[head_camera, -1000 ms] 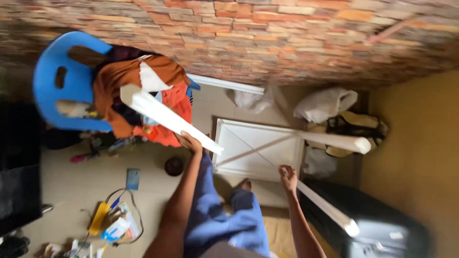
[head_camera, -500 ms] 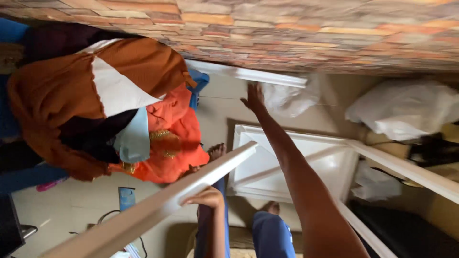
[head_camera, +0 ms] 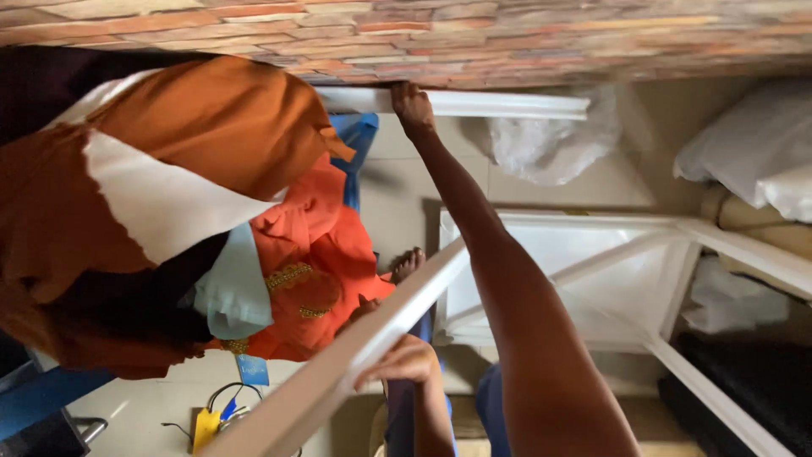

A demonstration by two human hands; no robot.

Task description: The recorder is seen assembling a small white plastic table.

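At the far left, a heap of orange, brown and white clothes (head_camera: 194,203) is piled over a blue plastic chair (head_camera: 51,393), with a red-orange garment (head_camera: 317,271) spilling down beside it. Low on the pale floor (head_camera: 397,195) lie a yellow tool and cables (head_camera: 216,415). Moving right, a long white rail (head_camera: 355,351) slants up across the middle; the left hand (head_camera: 402,362) curls loosely over it about midway along, fingers wrapped on top. It looks stiff, light and smooth-painted, so it may slip; a grip near its middle would balance it. Further right, the right arm stretches up, and the right hand (head_camera: 413,106) presses on the end of a second white strip (head_camera: 474,103) lying against the brick wall (head_camera: 507,38); whether the fingers close around it cannot be told. Beyond sit a white frame (head_camera: 592,271), white plastic bags (head_camera: 550,140) and a black case (head_camera: 744,381).
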